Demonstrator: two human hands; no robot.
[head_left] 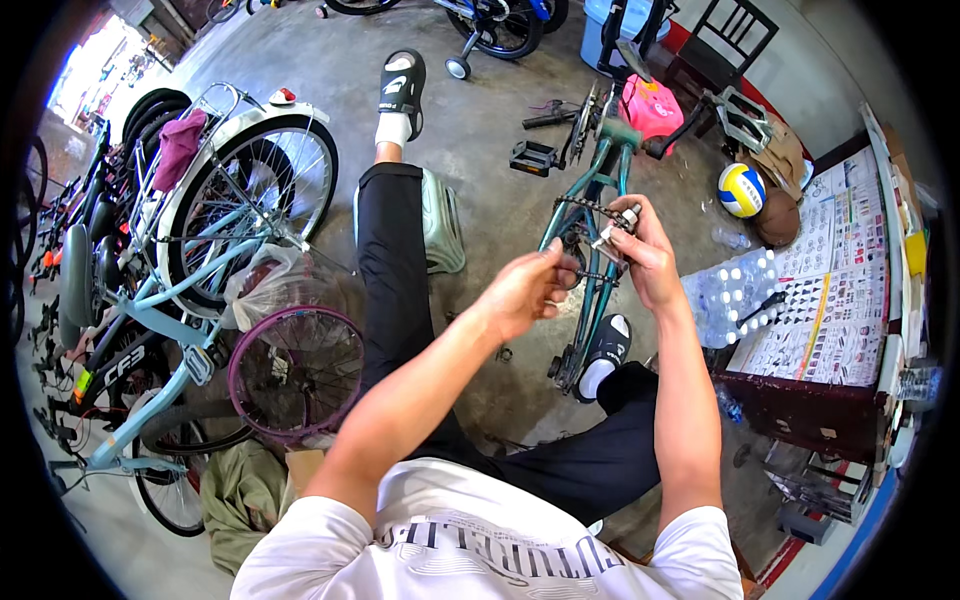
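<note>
A teal bicycle frame (600,165) lies tipped before me, between my feet. A dark bicycle chain (585,204) hangs in a loop over it. Raised above the frame, my right hand (650,258) is closed on a small silver metal tool (627,217), which looks like a chain breaker; the chain's upper run reaches it. To its left my left hand (522,295) has thumb and forefinger pinched on the chain's lower run, the other fingers curled. Just what sits inside the tool is too small to make out.
Several bicycles, one light blue (160,290), crowd the left beside a purple wheel rim (296,375). A green plastic stool (440,222) stands by my left leg. At right are wrapped water bottles (725,295), a ball (741,190) and a paper-covered cabinet (820,300).
</note>
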